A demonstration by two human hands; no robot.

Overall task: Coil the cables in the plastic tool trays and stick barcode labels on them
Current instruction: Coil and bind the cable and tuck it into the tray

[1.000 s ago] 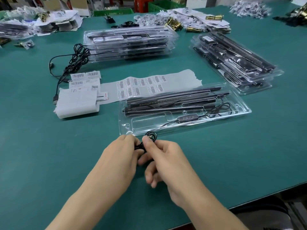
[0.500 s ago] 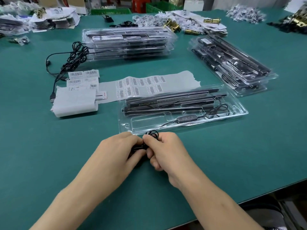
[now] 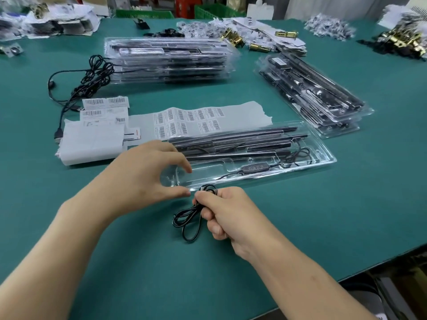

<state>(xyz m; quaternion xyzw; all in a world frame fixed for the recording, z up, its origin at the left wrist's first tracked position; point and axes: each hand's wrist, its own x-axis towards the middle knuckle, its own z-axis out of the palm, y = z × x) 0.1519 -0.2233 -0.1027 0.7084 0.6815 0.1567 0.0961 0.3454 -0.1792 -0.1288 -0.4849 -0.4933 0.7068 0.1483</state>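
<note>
Currently: thin black cable (image 3: 188, 215), 1 small looped bundle, pinched in right hand (image 3: 231, 215) over green table (image 3: 150, 262), just before clear plastic tray (image 3: 323, 158). Left hand (image 3: 143, 176) spread, holding nothing. Likely light, limp, springy; grip where the loops cross. Plug end hidden; left thumb's contact with tray unclear.

1. Packing workshop / small assembly line.
2. Wide teal-green matted surface (image 3: 346, 204) w/ stacks of clear plastic blister trays (image 3: 168, 61) & white barcode label sheets (image 3: 189, 118).
3. Piles of brass hardware pcs (image 3: 402, 40) at far edge, green plastic crates (image 3: 215, 10) behind.
</note>
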